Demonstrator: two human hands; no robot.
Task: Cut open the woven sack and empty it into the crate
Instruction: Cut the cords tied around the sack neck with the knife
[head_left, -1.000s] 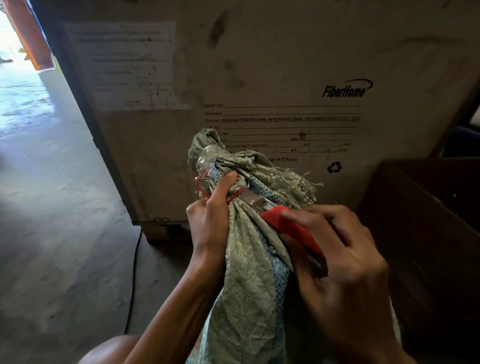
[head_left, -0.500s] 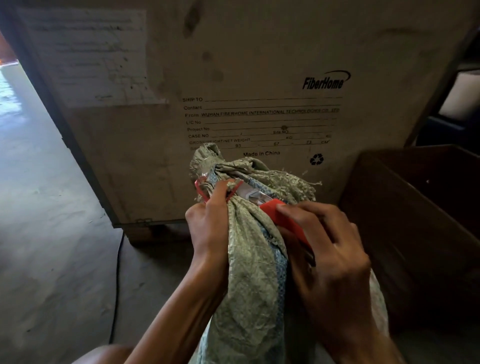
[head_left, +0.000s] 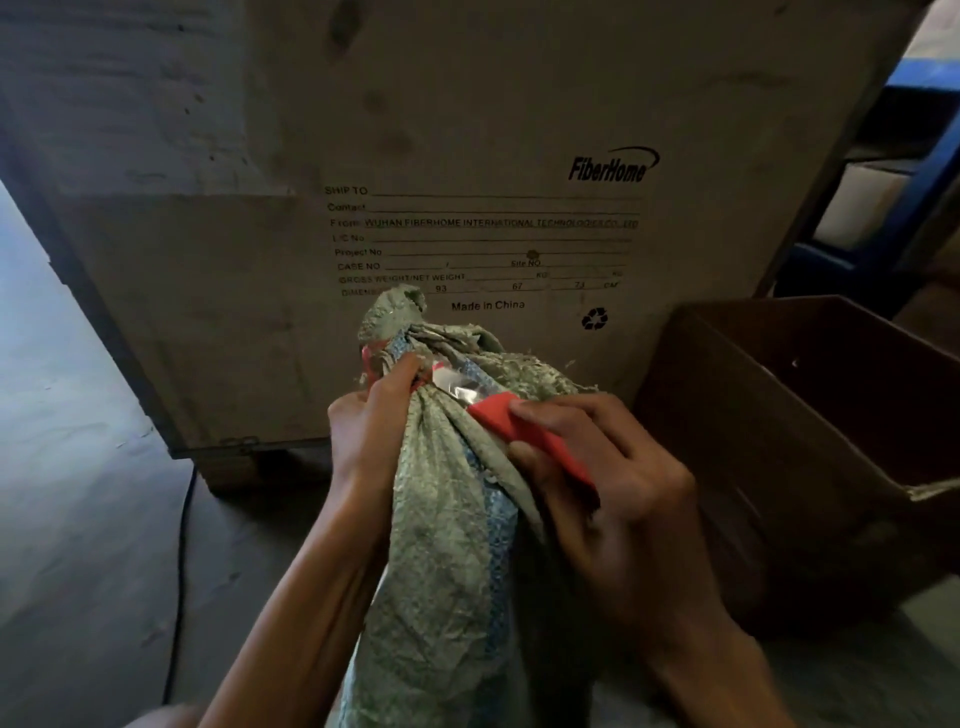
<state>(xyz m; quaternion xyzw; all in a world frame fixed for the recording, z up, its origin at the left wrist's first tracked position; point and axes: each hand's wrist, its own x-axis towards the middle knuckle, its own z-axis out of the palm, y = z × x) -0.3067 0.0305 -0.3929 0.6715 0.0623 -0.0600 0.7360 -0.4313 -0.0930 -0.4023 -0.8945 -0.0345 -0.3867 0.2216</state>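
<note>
Head cam: woven sack (head_left: 452, 545) is upright between both arms, just left of the brown crate (head_left: 779, 415). Left hand (head_left: 371, 431) has its grip wrapped round the tied neck. Right hand (head_left: 613, 499) has its grip on a red cutter (head_left: 524, 431), blade at the neck by the red tie (head_left: 370, 358).

FiberHome carton (head_left: 467, 130), blk cable (head_left: 180, 571), concrete floor (head_left: 78, 441)

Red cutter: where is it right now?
Head view, centre: the red cutter is gripped in the right hand, its blade laid on the tied neck of the sack beside the left hand, with the brown crate to its right.
</note>
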